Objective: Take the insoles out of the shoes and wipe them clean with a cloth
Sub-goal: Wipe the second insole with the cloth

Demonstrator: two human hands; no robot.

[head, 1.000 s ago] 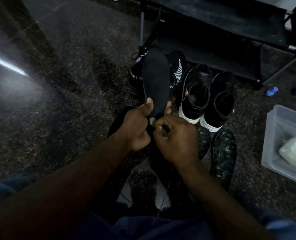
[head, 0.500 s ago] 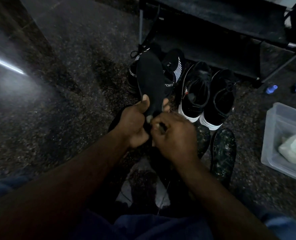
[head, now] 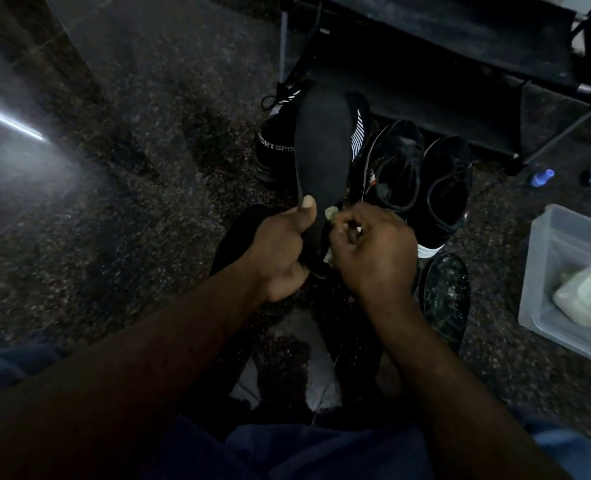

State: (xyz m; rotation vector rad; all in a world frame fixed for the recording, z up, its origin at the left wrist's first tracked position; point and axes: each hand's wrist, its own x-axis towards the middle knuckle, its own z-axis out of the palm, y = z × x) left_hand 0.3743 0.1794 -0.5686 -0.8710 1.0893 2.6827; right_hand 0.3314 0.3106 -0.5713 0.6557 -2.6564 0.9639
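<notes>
A black insole [head: 322,147] stands upright in front of me, and my left hand [head: 280,251] grips its heel end with the thumb on its face. My right hand [head: 373,251] pinches a small pale cloth [head: 331,213] against the insole's lower right edge. Behind the insole stands a pair of black shoes with white stripes [head: 276,140]. To its right is a pair of black sneakers with white soles [head: 446,188]. Other dark insoles [head: 444,296] lie on the floor near my hands.
A clear plastic tub [head: 543,271] holding a pale green cloth [head: 588,296] sits at the right. A black shoe rack [head: 460,64] stands behind the shoes. Two small blue items [head: 543,177] lie on the speckled floor beside it.
The right hand has shifted slightly along the heel of the insole and the pale cloth now shows between its fingers. The insole stays upright in the left hand.
</notes>
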